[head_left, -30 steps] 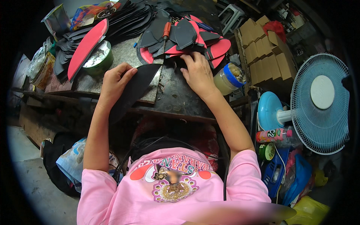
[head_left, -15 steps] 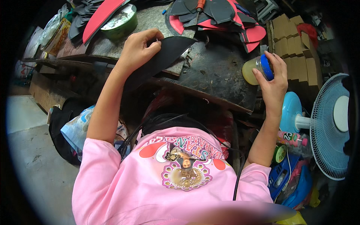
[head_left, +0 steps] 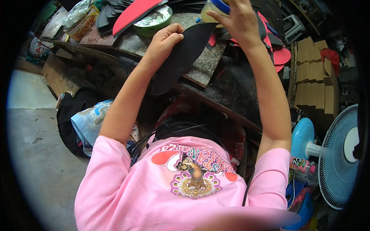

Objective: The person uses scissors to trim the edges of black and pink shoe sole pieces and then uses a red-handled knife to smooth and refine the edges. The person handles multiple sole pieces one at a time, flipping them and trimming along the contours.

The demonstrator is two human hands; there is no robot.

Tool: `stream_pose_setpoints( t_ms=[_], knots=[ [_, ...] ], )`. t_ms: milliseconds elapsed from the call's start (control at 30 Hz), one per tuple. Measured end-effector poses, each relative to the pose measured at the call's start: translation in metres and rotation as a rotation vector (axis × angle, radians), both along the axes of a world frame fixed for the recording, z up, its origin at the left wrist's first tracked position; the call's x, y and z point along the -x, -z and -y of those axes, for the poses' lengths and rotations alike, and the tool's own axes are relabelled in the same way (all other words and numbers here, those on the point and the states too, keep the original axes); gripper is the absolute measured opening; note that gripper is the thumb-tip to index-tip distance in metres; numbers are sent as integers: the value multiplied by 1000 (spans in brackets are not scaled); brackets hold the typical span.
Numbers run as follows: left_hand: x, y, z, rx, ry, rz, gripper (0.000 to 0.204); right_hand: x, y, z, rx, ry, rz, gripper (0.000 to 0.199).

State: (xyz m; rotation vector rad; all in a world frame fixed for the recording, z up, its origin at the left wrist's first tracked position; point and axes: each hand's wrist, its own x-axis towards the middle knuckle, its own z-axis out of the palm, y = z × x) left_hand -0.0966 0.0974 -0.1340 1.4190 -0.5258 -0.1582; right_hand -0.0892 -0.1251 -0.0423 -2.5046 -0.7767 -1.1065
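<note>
Black sole piece (head_left: pixel 181 57) hangs over the workbench's (head_left: pixel 216 82) near edge, pinched in the closed left hand (head_left: pixel 163 40); right hand (head_left: pixel 237 19) grips a yellowish blue-capped bottle (head_left: pixel 214 8) above it.

We saw the grey stone slab (head_left: pixel 204 65) with some bare room on it, just right of the black sole piece (head_left: pixel 181 54). Behind the slab, a green bowl (head_left: pixel 154 23) and a long red sole (head_left: pixel 133 13) stood in the way. To the right of the slab, red and black soles (head_left: pixel 279 54) were piled up. Farther right of the slab, cardboard boxes (head_left: pixel 314 82) made a wall.
</note>
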Motion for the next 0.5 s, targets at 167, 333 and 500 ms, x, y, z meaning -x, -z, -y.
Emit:
stream_pose_setpoints(
  t_ms=[167, 333, 500],
  knots=[
    [0, 2, 1, -179, -57, 192, 16, -15, 10, -4, 51, 138, 38, 76],
    [14, 0, 10, -564, -137, 579, 15, 59, 16, 50, -17, -17, 8, 15],
    [19, -6, 18, -691, -272, 864, 19, 95, 50, 91, -3, 475, -553, 20]
  ],
)
